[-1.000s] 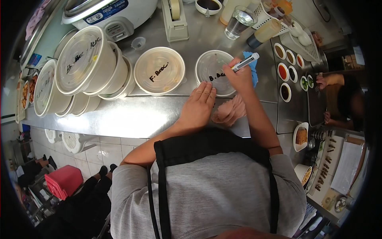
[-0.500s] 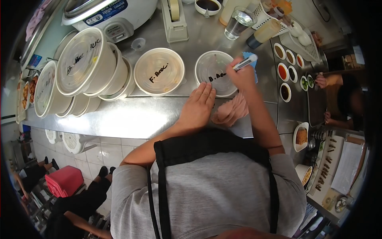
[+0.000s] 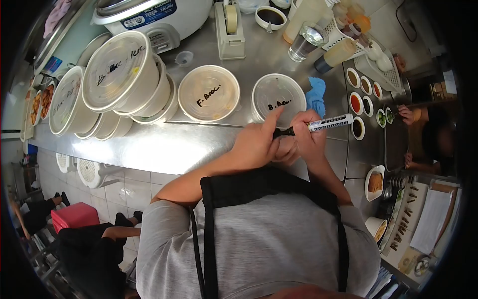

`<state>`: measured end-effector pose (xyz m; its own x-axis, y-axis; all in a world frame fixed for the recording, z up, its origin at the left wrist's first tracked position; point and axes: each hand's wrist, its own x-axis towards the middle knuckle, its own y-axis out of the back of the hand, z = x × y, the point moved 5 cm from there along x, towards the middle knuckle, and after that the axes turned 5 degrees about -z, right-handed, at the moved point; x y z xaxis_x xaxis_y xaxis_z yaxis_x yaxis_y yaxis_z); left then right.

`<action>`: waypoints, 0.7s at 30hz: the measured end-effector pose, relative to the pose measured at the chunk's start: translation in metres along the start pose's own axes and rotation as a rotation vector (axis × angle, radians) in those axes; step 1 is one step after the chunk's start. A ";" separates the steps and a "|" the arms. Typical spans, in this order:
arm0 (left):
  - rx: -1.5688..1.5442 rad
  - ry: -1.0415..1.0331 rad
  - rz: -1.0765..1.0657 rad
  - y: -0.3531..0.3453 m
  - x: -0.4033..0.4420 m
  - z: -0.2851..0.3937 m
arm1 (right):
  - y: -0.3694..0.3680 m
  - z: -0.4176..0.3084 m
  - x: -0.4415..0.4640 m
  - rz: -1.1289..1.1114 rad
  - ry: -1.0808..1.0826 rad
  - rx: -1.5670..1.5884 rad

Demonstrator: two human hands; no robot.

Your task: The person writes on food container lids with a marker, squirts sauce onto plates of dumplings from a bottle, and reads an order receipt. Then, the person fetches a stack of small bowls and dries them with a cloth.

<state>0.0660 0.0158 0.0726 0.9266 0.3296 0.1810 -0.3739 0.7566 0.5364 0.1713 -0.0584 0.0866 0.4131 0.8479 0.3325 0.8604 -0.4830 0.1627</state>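
My right hand is closed around a white marker, which points left in front of my chest. My left hand pinches the marker's black cap, its index finger stretched forward. Just beyond both hands is a round lidded tub with black handwriting on its clear lid. To its left stands another tub, marked "F. Broc." A crumpled blue cloth lies right of the nearer tub. The pinkish cloth between my forearms is mostly hidden by my hands.
Stacked lidded tubs stand at left, before a rice cooker. A tape dispenser, a glass of water and sauce bowls occupy the steel counter. Another person's hand is at right; someone in black is lower left.
My right hand has drawn the marker back from the lid toward me. My left hand has lifted off the tub's edge and now meets the marker at its black cap end.
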 end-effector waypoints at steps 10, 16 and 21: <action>-0.138 0.047 -0.055 -0.014 -0.009 -0.012 | -0.005 -0.003 -0.006 -0.109 -0.067 -0.012; -0.244 0.072 -0.054 -0.006 -0.006 -0.009 | 0.001 0.004 -0.003 -0.190 -0.057 0.084; -0.275 0.016 -0.022 0.001 -0.001 -0.008 | -0.002 0.001 0.008 -0.106 -0.115 0.175</action>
<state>0.0646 0.0206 0.0668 0.9347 0.3186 0.1576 -0.3525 0.8879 0.2955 0.1730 -0.0508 0.0880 0.3401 0.9161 0.2125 0.9353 -0.3529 0.0246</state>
